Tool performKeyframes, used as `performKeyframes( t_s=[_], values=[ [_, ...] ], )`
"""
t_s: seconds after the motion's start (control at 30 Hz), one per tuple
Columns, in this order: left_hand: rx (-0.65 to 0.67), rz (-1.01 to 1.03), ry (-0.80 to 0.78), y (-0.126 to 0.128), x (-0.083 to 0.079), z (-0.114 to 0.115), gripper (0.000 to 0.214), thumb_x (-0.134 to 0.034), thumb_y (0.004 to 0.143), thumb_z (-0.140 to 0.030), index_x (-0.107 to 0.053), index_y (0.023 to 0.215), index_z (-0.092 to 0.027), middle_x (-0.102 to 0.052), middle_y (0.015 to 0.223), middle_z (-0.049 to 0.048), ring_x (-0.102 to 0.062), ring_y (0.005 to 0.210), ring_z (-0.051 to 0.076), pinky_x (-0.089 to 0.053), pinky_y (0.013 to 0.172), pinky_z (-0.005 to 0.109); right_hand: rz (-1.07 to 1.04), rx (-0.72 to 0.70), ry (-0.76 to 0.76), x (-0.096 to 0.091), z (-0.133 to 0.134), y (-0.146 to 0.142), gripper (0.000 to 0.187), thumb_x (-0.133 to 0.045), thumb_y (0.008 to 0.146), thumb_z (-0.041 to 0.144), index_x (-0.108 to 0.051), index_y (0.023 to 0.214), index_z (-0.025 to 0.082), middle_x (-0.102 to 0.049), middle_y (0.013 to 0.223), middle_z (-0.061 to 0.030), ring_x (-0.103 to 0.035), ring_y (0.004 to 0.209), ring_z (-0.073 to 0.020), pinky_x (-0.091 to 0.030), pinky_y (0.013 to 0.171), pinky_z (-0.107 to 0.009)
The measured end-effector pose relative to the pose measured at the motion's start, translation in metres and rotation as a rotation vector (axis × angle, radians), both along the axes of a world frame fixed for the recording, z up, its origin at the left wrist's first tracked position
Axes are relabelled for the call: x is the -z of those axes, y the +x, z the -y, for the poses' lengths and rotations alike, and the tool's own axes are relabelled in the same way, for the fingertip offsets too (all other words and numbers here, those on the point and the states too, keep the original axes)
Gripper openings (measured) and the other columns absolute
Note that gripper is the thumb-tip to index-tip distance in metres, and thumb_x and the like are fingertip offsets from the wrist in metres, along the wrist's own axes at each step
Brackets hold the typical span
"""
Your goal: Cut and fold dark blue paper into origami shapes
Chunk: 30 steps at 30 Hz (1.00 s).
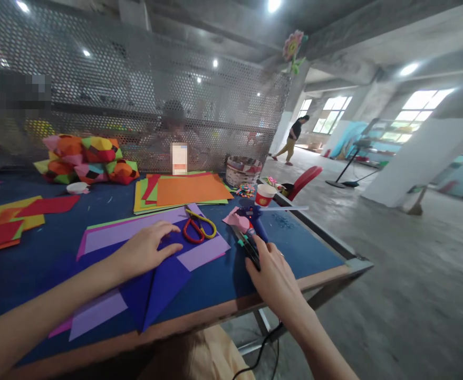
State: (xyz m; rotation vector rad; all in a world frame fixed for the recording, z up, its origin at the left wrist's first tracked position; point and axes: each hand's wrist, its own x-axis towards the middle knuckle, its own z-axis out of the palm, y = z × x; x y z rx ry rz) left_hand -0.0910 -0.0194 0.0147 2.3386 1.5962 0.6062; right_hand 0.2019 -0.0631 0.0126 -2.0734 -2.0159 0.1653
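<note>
My left hand (152, 244) rests on folded dark blue paper (161, 287), its thumb and fingers apart with nothing between them. Beneath and around that paper lie lilac sheets (205, 253). Scissors (198, 226) with one red and one yellow handle lie on the papers, just beyond my left fingertips. My right hand (273, 266) closes around a slim black tool (250, 248) with green parts, which looks like a utility knife. Touching its far end is a crumpled pink piece (237, 220). A dark blue glue gun (258, 221) lies beside it, a pale glue stick pointing right.
Orange, red and green sheets (192, 189) are stacked behind. Folded paper balls (91, 158) stand at the back left, near more coloured sheets (2, 227). A woven basket (242, 170) and a red-and-white cup (264, 195) stand back right. A perforated screen (215, 100) rises behind the table.
</note>
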Motion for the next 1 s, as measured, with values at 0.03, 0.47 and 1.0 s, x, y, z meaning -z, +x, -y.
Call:
performKeyframes(
  t_s=[0.03, 0.47, 1.0],
  values=[
    [0.006, -0.015, 0.006, 0.008, -0.001, -0.009, 0.041, -0.065, 0.093, -0.044, -0.074, 0.124, -0.02, -0.076, 0.125, 0.0123, -0.073, 0.112, 0.032, -0.057, 0.102, 0.046, -0.035, -0.005, 0.014, 0.001, 0.001, 0.001, 0.057, -0.055, 0.104, 0.016, -0.048, 0.159, 0.006, -0.067, 0.133, -0.0227, -0.067, 0.126, -0.037, -0.052, 0.107, -0.048],
    [0.151, -0.051, -0.003, 0.078, 0.006, -0.029, 0.014, -0.069, 0.09, -0.025, -0.08, 0.098, -0.021, -0.074, 0.107, 0.0113, -0.073, 0.102, 0.031, -0.056, 0.092, 0.043, -0.394, -0.256, 0.234, 0.036, 0.03, 0.04, 0.048, -0.049, 0.102, 0.031, -0.06, 0.147, 0.019, -0.074, 0.124, -0.0118, -0.077, 0.109, -0.0243, -0.063, 0.092, -0.038],
    [-0.249, 0.055, -0.45, -0.004, -0.034, 0.059, 0.093, -0.058, 0.077, -0.068, -0.047, 0.153, -0.015, -0.07, 0.117, 0.0113, -0.066, 0.087, 0.026, -0.053, 0.083, 0.041, -0.437, -0.455, 0.331, 0.05, 0.037, 0.021, 0.04, -0.053, 0.106, 0.028, -0.06, 0.145, 0.028, -0.073, 0.127, -0.0076, -0.073, 0.116, -0.0224, -0.061, 0.098, -0.035]
  ],
)
